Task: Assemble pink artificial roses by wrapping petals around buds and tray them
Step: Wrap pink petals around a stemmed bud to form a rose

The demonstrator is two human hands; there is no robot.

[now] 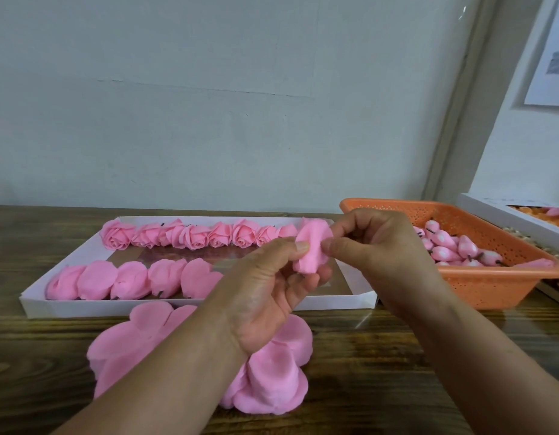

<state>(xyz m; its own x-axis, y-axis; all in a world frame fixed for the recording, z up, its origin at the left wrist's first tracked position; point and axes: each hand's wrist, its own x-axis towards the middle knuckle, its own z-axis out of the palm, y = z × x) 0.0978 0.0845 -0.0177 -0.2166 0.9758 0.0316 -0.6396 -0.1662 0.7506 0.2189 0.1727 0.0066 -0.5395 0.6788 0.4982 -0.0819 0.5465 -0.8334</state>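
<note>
Left hand (265,290): raised over the near right part of the tray, palm up; thumb and curled fingers (300,246) pinch the lower part of a partly wrapped rose.
Right hand (375,246): opposite the left, knuckles up; thumb and forefinger pinch the same rose at its right edge.
Rose in work (312,249): soft, matte pink petal sheet folded into a rough cone; held between both hands above the tray's right end. The bud inside cannot be seen.
Tray (190,306): shallow white card box, rectangular, low folded walls, shiny reflective floor; lies on the bench.
Finished roses (193,237): a row of about eight along the tray's far wall, touching side by side, layered and curled petals, dark stem stubs showing on some.
Petal-backed roses (133,279): a second row of five along the near wall, rounded smooth pink backs, overlapping.
Loose petals (271,372): flat stack of scalloped, rounded pink sheets, thin and faintly creased, on the bench just in front of the tray, partly under the left forearm.
Basket (491,277): orange plastic, rectangular, perforated walls; right of the tray, touching or nearly so.
Buds (453,249): pink, teardrop-shaped, pale spots, dark stubs; heaped in the basket.
Bench (397,356): dark wood grain, glossy.
Wall (240,89): pale, plain, faintly scuffed.
</note>
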